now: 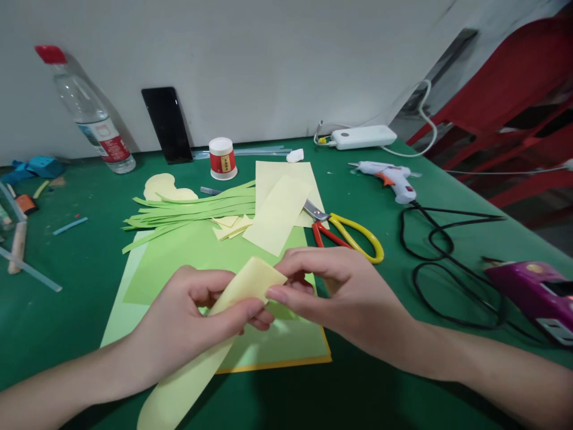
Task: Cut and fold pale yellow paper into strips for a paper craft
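A long pale yellow paper strip [188,379] runs from the lower left up to both hands, its upper end bent over. My left hand [197,316] grips the strip with the thumb on top and the fingers beneath. At the strip's upper right corner, my right hand [331,286] pinches the paper between thumb and fingers. Under the hands lie green paper sheets [179,257]. Beyond them are thin green paper strips [197,209], small yellow scraps [230,227] and a yellow paper rectangle [280,215]. Scissors [344,230] with red and yellow handles lie just past my right hand.
A glue gun [387,177] trails a black cord [441,239] at right, near a purple device [532,292]. Along the wall stand a bottle [92,113], a phone [168,125], a small red-and-white tub [222,159] and a white power strip [363,137].
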Action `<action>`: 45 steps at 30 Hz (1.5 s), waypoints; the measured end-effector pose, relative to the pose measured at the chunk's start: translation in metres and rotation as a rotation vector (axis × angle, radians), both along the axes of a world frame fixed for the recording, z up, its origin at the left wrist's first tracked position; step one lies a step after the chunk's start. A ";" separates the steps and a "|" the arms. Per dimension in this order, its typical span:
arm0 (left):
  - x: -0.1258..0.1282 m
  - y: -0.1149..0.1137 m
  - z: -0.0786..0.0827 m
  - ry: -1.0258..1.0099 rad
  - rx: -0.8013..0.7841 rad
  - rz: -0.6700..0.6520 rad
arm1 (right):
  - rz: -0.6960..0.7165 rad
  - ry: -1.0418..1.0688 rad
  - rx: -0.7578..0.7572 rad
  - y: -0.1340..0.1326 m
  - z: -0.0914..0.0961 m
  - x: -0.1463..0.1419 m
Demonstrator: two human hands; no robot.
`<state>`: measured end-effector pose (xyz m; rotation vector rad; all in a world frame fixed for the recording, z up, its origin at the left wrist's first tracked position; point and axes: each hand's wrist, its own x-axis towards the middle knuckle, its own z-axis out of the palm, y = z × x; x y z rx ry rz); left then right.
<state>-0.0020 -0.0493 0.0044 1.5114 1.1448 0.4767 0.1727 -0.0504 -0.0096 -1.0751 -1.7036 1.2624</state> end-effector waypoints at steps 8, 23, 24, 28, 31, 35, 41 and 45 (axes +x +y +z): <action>0.003 0.007 -0.001 -0.053 -0.134 0.045 | -0.052 -0.012 -0.085 0.007 -0.004 -0.001; 0.006 0.015 -0.017 -0.135 -0.431 0.188 | -0.161 0.165 -0.171 0.045 -0.022 0.019; 0.006 0.015 -0.018 -0.140 -0.483 0.213 | -0.171 0.159 -0.178 0.046 -0.022 0.020; 0.002 0.017 -0.025 -0.321 -0.587 0.280 | -0.158 0.193 -0.207 0.049 -0.022 0.021; -0.002 0.019 -0.032 -0.533 -0.603 0.245 | -0.132 0.219 -0.266 0.049 -0.021 0.021; -0.005 0.020 -0.035 -0.693 -0.702 0.095 | -0.083 0.229 -0.284 0.044 -0.018 0.019; -0.001 0.018 -0.030 -0.677 -0.595 -0.133 | -0.041 0.189 -0.254 0.035 -0.015 0.013; 0.002 0.015 -0.026 -0.579 -0.448 -0.102 | -0.008 0.217 -0.227 0.029 -0.015 0.011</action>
